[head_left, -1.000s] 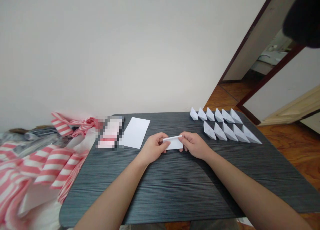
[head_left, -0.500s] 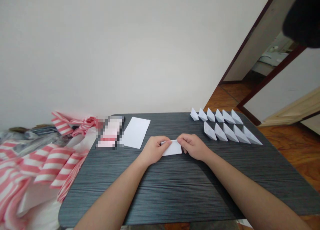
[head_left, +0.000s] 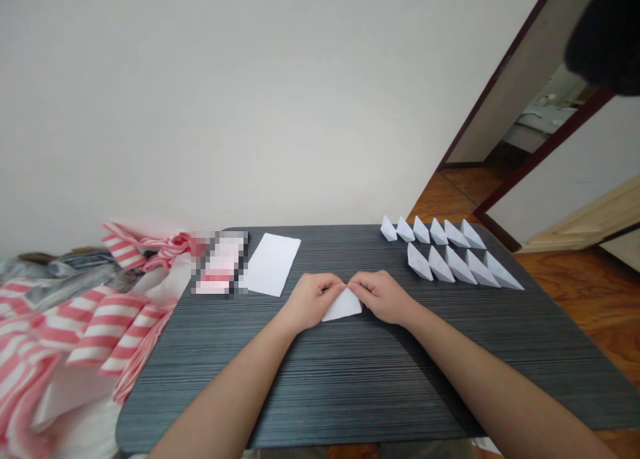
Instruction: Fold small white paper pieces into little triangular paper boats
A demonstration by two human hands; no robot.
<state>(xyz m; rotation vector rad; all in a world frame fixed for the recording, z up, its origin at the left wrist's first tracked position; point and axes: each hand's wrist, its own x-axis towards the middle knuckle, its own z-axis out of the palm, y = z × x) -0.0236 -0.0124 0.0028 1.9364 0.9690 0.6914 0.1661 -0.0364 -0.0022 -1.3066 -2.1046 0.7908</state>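
Note:
A small folded piece of white paper (head_left: 344,306) is pinched between my two hands over the middle of the dark table. My left hand (head_left: 315,300) grips its left side, thumb on top. On the other side my right hand (head_left: 381,296) has its fingers closed on the paper's upper right part. Both thumb tips meet at the top of the paper, which shows as a rough triangle with its wide edge toward me. The fingers beneath the paper are hidden.
Folded white paper boats (head_left: 461,266) stand in two rows at the right back of the dark table (head_left: 320,392). White paper sheets (head_left: 274,264) lie at the left back, beside a blurred-out flat object (head_left: 220,264). Red-and-white striped cloth (head_left: 107,326) is heaped left of the table.
My hands have come closer together, the right one shifting left, and the thumbs now meet. The paper's visible part has gone from a rectangle to a triangle.

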